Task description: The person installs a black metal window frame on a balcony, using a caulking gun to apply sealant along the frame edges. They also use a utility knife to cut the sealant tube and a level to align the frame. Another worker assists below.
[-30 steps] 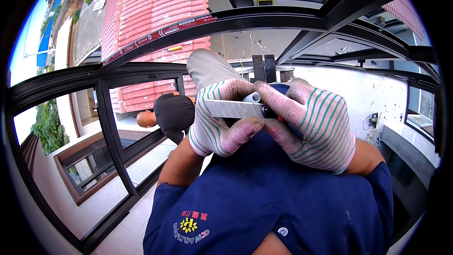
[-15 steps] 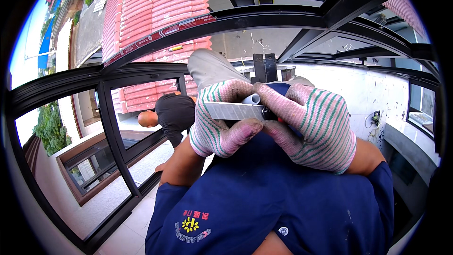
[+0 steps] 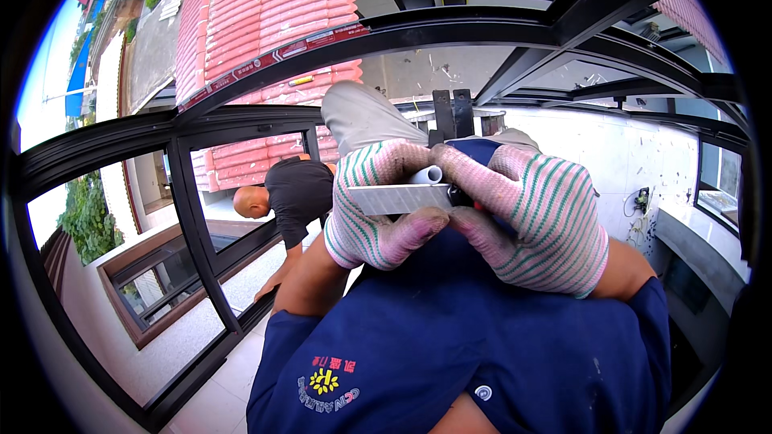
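Closest is the person's blue shirt [image 3: 482,329], with an arm coming out on each side. Both arms bend so that the two hands meet in front of the chest, fingertips pointing in at each other. Both hands wear pink and white gloves [image 3: 555,225] with thin green stripes, and the finger ends look dirty.

The left hand [image 3: 378,207] is curled around a flat silver strip [image 3: 398,199], with its thumb along the low edge. The right hand [image 3: 498,197] is bent in a pinch, its thumb and finger closed on a small dark piece [image 3: 457,195] at the strip's right end. A bit of red [image 3: 480,206] peeks out there, but the fingers hide most of it, so it may be part of the same thing.

The silver strip is long, straight and shiny, with faint slanted lines. It lies nearly level between the hands. Just above it is a short white tube [image 3: 426,176], with its round open end facing right.

Past the hands is a knee in light grey pants [image 3: 366,116]. Farther off, another person in a dark top [image 3: 299,193] bends over behind a black frame [image 3: 199,233]. Beyond that are red wavy roof tiles [image 3: 269,16].
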Tool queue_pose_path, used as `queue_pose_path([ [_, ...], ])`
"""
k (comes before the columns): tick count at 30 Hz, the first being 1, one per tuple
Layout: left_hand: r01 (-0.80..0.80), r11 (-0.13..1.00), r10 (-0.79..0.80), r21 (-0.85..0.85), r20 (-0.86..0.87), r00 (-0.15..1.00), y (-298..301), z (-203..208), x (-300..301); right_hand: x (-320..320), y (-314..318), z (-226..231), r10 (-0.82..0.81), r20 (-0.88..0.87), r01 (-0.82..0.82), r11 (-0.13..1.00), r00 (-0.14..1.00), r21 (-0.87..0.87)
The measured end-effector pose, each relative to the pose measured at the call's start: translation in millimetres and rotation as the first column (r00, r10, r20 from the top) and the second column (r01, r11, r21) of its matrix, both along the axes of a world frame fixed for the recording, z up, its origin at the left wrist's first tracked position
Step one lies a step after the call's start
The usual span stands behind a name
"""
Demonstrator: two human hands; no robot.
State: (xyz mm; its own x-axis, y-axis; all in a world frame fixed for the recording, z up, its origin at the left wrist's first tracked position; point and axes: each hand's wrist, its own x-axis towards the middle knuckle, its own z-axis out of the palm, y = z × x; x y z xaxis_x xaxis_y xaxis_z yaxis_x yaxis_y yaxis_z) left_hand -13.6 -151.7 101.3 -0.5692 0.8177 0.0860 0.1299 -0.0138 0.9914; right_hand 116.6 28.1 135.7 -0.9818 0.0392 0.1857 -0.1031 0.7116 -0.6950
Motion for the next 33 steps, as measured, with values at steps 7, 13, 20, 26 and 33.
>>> queue_pose_path([
  [7,0.006,1.0,-0.006,-0.014,0.042,0.999,0.2,-1.4,3.3,2.1,2.1,4.1,0.027,0.041,-0.03,0.997,0.999,0.068],
  [13,0.04,0.999,-0.041,-0.034,-0.028,0.999,0.9,1.1,-0.8,3.0,2.8,1.6,0.022,-0.005,-0.021,0.997,1.0,0.07],
  [20,0.035,0.999,-0.035,-0.013,0.038,0.999,2.0,1.9,0.4,2.1,4.0,2.1,0.029,0.002,-0.029,0.997,1.0,0.075],
  [26,0.046,0.999,-0.045,-0.02,0.056,0.997,0.8,1.3,-0.2,2.5,4.6,1.3,0.036,0.012,-0.037,0.998,0.999,0.059],
  [33,0.079,0.997,-0.081,-0.026,-0.112,0.99,0.2,-1.0,-4.5,2.8,2.5,2.2,0.029,0.022,-0.029,0.999,0.999,0.037],
])
